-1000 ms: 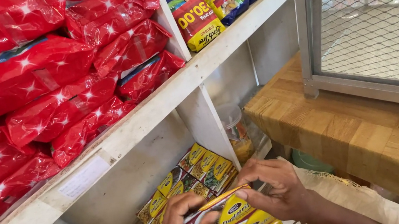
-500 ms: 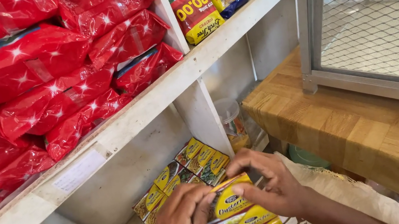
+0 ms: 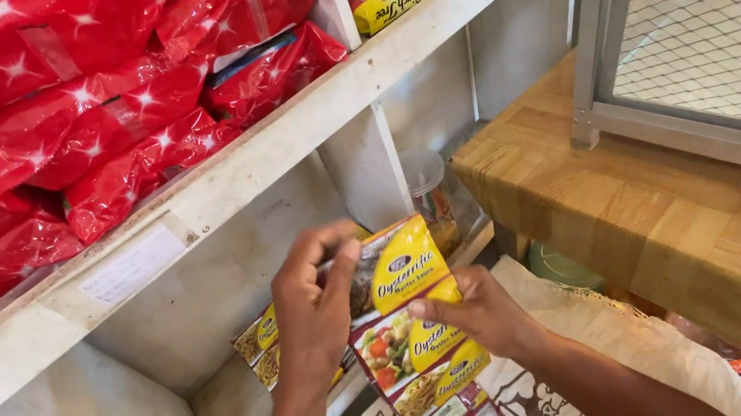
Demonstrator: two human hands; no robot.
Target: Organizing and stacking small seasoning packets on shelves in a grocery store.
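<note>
I have a chained strip of yellow sauce sachets [image 3: 413,332] in front of the lower shelf compartment [image 3: 207,318], held up just out from its opening. My left hand [image 3: 313,314] is curled over the top sachet, thumb and fingers pinching its upper edge; my right hand [image 3: 481,315] pinches the strip lower down, thumb on the front of the second sachet. The rest of the strip hangs loose below my right hand, over the printed sack [image 3: 547,400].

As I see it, the hanging tail is the risk: it could catch on the shelf's front edge or drag against the sachets already lying inside [image 3: 263,344] and pull them out. A hard tug might also tear the strip at a joint. The plastic jar [image 3: 428,188] just right of the compartment, past its white divider, could be knocked by my right wrist.
</note>
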